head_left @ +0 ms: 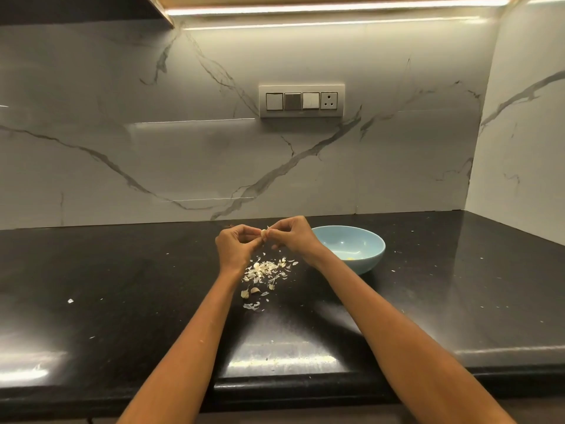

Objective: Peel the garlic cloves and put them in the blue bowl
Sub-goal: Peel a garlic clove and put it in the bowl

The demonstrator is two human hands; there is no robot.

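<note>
A: Where is the garlic clove right now?

B: The garlic clove (263, 233) is up in the air between the two hands, above the black countertop (122, 286). The left hand (237, 243) pinches it with curled fingertips, and the right hand (292, 236) has its fingers curled in against the clove's other side, nipping at a bit of skin that sticks up.

A: So both hands are closed on it?

B: Yes, both sets of fingers are drawn together on that one clove.

A: And the blue bowl?

B: The blue bowl (371, 241) stands on the countertop just right of the right hand, partly behind the wrist. Something small and yellowish (351, 257) lies at its bottom; I cannot tell what.

A: Anything beneath the hands?

B: A scattered pile of garlic peels (266, 269) lies on the counter directly below them, between the forearms. Two unpeeled cloves (250, 291) sit at the near edge of the pile.

A: Behind?

B: A marble-patterned backsplash (153, 148) carrying a switch panel (301, 101) with a socket.
</note>
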